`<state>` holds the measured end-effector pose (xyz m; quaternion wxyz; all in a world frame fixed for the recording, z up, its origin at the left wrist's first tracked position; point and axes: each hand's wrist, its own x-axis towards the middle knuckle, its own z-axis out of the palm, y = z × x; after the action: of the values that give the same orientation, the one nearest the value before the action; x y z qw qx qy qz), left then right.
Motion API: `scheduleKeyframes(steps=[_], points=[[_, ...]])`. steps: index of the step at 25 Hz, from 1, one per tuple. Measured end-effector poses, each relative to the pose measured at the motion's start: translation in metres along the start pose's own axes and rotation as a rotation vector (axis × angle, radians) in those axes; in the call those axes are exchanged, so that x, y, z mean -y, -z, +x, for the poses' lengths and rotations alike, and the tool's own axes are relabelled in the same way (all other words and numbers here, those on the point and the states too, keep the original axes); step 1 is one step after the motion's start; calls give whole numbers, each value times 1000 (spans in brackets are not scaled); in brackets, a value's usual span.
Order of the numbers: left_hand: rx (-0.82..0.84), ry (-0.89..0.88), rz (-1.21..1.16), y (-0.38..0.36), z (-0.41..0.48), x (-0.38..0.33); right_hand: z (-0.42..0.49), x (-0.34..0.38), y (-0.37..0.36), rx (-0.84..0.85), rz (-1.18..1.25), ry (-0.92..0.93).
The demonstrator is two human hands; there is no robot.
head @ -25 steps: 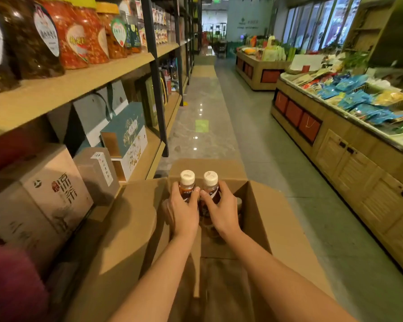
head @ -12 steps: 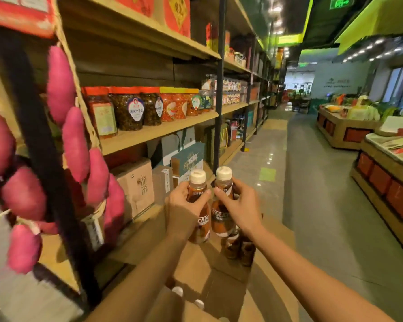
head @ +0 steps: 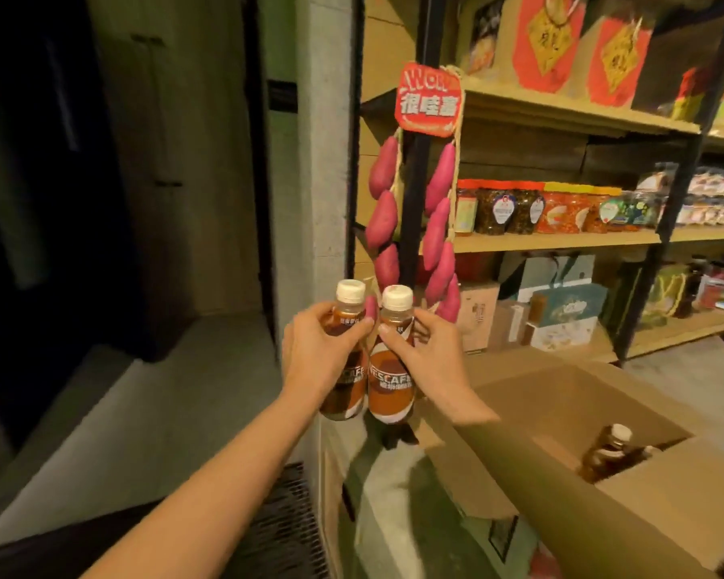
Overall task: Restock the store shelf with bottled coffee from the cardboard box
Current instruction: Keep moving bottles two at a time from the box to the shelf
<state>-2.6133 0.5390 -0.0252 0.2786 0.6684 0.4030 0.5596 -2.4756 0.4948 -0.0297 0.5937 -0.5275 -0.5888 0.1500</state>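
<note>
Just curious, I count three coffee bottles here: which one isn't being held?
The bottle in the cardboard box, lower right. The other two are gripped side by side, one in the left hand, one in the right hand.

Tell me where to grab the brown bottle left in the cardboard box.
Take the white-capped brown coffee bottle at its neck just under the cap, coming from above. It leans low in the open cardboard box, so the walls block its sides and only the top is free.

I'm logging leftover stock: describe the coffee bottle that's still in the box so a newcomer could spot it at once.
Start at the open cardboard box at lower right, below the wooden shelves. Deep inside it, near the right-hand inner wall, lies the remaining bottle: brown, white-capped and tilted. Unlike the two labelled bottles held upright in the hands, no hand touches it.
</note>
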Motion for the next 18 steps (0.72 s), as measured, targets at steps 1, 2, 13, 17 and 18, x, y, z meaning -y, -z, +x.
scheduleKeyframes(steps=[1, 2, 13, 17, 18], points=[[-50, 8, 33, 30, -4, 1, -4, 13, -24, 40, 36, 3], [-102, 11, 65, 60, -9, 2, -8, 27, -48, 84, 66, 12], [-574, 129, 313, 445, -144, 9, -147, 228, -359, 548, 319, 151], [-706, 190, 411, 612, -218, 8, -238, 325, -486, 689, 423, 212], [-733, 195, 447, 649, -235, 5, -260, 348, -514, 717, 457, 218]])
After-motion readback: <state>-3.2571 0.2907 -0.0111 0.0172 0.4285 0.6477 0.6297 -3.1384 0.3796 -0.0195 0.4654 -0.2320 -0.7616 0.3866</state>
